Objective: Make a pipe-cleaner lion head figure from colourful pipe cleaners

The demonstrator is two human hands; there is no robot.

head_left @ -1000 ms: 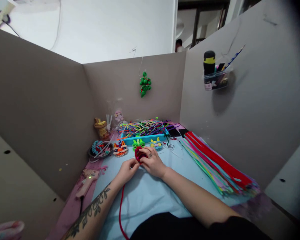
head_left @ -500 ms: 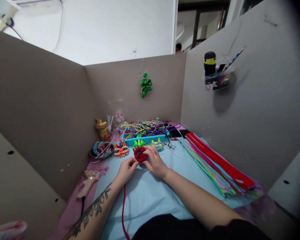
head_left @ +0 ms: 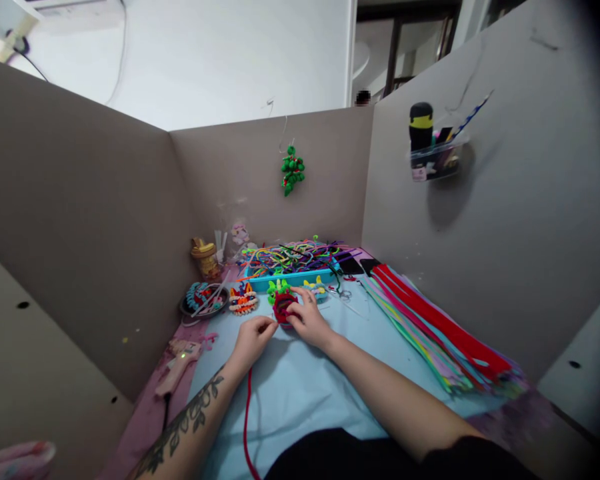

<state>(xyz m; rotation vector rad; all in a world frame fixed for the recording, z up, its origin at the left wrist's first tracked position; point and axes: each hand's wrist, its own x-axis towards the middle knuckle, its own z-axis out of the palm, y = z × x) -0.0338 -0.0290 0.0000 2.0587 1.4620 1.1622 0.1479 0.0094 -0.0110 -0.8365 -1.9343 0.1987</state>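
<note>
My right hand (head_left: 310, 319) grips a dark red, round piece wound from pipe cleaner (head_left: 283, 309), its thumb inside the near rim and its fingers at the right side. My left hand (head_left: 254, 337) is closed in a pinch at the piece's lower left, on a red pipe cleaner strand (head_left: 247, 413) that trails down over the cloth to the front edge. Right behind the wound piece sits a green pipe cleaner figure (head_left: 279, 289). An orange and white figure (head_left: 243, 300) stands to the left, and a yellow and blue one (head_left: 316, 288) lies behind my right fingers.
A blue tray (head_left: 270, 284) of tangled pipe cleaners stands at the back. Scissors (head_left: 344, 294) lie to its right front, near bundled straight pipe cleaners (head_left: 440, 327). On the left are a dark bowl (head_left: 184, 309) and a glue gun (head_left: 177, 367). Grey partitions (head_left: 280, 220) enclose the table.
The round red piece has turned and shifted slightly right, showing more of its opening. My right thumb has moved from below it to its inside. My left hand stays pinched at nearly the same spot.
</note>
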